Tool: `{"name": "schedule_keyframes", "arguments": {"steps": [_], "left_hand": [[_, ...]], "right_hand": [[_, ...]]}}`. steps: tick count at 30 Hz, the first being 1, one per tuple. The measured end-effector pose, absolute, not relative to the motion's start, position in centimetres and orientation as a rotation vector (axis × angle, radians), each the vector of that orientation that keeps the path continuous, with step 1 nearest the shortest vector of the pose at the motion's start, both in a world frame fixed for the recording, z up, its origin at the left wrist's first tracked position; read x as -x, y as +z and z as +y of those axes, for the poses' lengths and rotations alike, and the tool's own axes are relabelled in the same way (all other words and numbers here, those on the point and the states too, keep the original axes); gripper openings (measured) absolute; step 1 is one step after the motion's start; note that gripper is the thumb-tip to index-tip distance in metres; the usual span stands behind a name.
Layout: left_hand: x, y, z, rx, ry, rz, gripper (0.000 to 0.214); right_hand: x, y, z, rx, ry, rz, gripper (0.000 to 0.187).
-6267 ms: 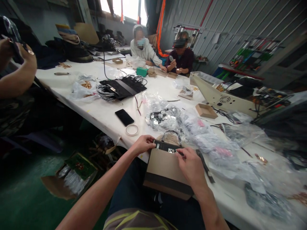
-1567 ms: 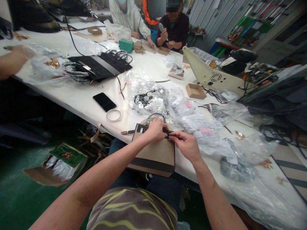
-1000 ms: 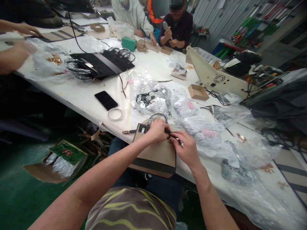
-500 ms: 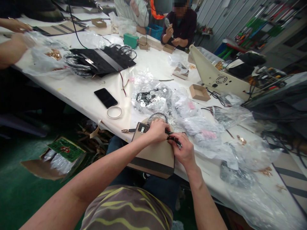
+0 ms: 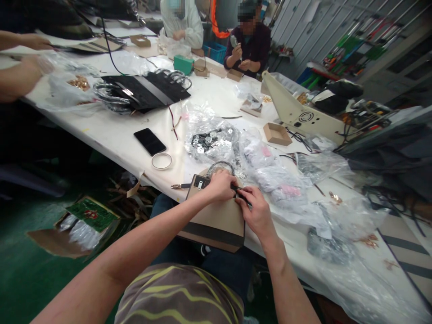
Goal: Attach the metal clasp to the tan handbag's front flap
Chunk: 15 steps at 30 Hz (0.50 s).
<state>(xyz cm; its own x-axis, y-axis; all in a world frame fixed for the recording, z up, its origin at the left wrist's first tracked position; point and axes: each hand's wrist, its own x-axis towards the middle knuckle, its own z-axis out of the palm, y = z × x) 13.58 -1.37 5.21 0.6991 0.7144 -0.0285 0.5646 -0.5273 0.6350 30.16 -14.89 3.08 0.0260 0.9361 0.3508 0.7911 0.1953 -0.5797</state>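
A beige bag panel (image 5: 216, 222) with a dark band leans across my lap against the table edge. My left hand (image 5: 221, 185) is closed at its upper edge, gripping a black strap there. Close beside it, my right hand (image 5: 254, 209) pinches the same black strap (image 5: 242, 195) between thumb and fingers. A small silver metal plate (image 5: 200, 185) shows on the panel's upper left corner. Behind my left hand rises a plastic-wrapped handle (image 5: 219, 165). A strap end with a gold-coloured buckle (image 5: 177, 186) sticks out to the left. My fingers hide where the strap meets the panel.
Just beyond lies a plastic bag of black and silver parts (image 5: 211, 140). A phone (image 5: 150, 141) and a tape roll (image 5: 161, 161) are to the left. White wrapped bundles (image 5: 270, 168) and a cardboard box (image 5: 277, 134) are to the right. Co-workers sit around the table.
The camera view has shifted slightly. My right hand has moved a little left, closer to my left hand, with the strap still pinched. A co-worker across the table has lowered a hand.
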Motion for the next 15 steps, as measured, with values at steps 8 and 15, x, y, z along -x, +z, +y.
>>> {"name": "schedule_keyframes", "arguments": {"steps": [8, 15], "left_hand": [[-14.3, 5.7, -1.0, -2.198, 0.239, 1.042, 0.030], [-15.4, 6.7, -0.8, -2.151, 0.149, 1.111, 0.030]], "right_hand": [[-34.6, 2.5, -15.0, 1.964, 0.039, -1.492, 0.030], [-35.6, 1.3, -13.9, 2.256, 0.013, -1.460, 0.019]]}}
